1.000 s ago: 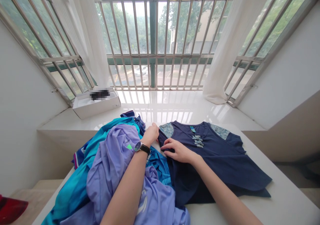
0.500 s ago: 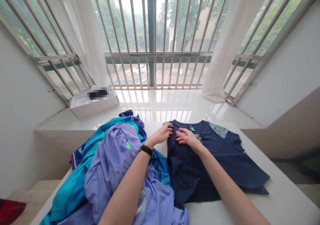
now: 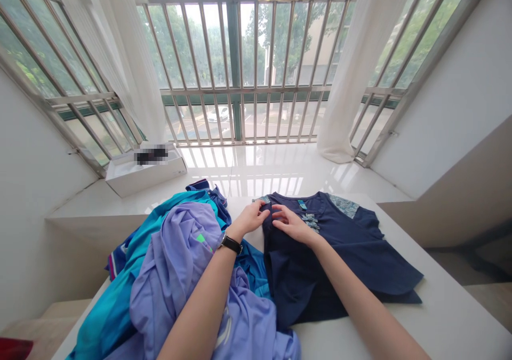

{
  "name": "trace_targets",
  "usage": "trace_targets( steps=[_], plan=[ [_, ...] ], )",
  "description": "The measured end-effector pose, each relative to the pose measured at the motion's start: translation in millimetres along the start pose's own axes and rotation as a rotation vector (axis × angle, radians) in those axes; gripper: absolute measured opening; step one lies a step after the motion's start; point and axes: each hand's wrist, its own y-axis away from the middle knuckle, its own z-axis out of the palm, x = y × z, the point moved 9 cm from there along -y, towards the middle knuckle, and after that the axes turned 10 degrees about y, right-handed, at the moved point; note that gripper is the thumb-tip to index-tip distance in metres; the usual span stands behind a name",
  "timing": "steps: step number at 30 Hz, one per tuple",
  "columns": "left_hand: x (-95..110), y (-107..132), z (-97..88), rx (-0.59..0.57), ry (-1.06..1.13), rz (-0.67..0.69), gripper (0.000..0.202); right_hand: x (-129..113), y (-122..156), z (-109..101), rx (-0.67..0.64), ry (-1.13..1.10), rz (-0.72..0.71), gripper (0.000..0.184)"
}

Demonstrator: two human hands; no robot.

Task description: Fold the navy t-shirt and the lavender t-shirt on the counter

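Observation:
A navy short-sleeved shirt (image 3: pixel 340 264) with patterned shoulder patches lies on the white table (image 3: pixel 424 322), its lower part folded up over itself. My left hand (image 3: pixel 250 220), with a black watch on the wrist, pinches the shirt's left edge near the shoulder patch. Close beside it, my right hand (image 3: pixel 295 225) rests over the upper left of the shirt, fingers apart and stretched toward that edge. Under my left forearm is a heap of clothes, with a lavender garment (image 3: pixel 172 253) on top of a turquoise one (image 3: pixel 108 301).
Beyond the table runs a glossy white window sill (image 3: pixel 248 168). An open white box (image 3: pixel 148 178) with a blurred dark item stands on its left. White curtains (image 3: pixel 340 109) hang before the barred window. Something red (image 3: pixel 14 348) shows at the lower left.
My left fingers have closed on the shirt's left edge, and more of the patterned patch shows there. My right hand stays close by. The whole view has shifted slightly.

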Motion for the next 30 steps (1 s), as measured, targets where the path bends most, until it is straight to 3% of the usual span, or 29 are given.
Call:
trace_targets(
  steps=[3, 6, 11, 15, 19, 24, 27, 30],
  plan=[
    [0, 1, 2.1, 0.0, -0.031, 0.013, 0.049, -6, 3, -3, -0.014, 0.059, 0.001, 0.044],
    [-1, 2, 0.1, 0.051, -0.057, -0.014, 0.06, -20, 11, 5, -0.138, -0.071, -0.056, 0.039],
    [-4, 4, -6.6, 0.11, -0.063, -0.102, 0.071, -34, 23, 6, -0.216, -0.339, -0.045, 0.062],
    [-9, 3, -10.1, 0.082, -0.142, -0.129, 0.072, -31, 30, -10, -0.134, -0.114, -0.028, 0.054],
    [-17, 1, -17.1, 0.061, -0.241, -0.15, 0.076, -24, 54, -50, 0.053, 0.313, -0.052, 0.035],
    [-20, 8, -21.7, 0.024, -0.433, -0.226, 0.047, -4, 107, -121, 0.325, 0.796, -0.075, 0.033],
    [-3, 15, -30.0, 0.104, -0.541, -0.224, 0.043, 25, 137, -155, 0.398, 1.0, 0.024, 0.042],
    [33, 22, -28.4, 0.114, -0.685, -0.127, 0.038, 57, 159, -175, 0.423, 1.157, 0.164, 0.054]
  ],
)
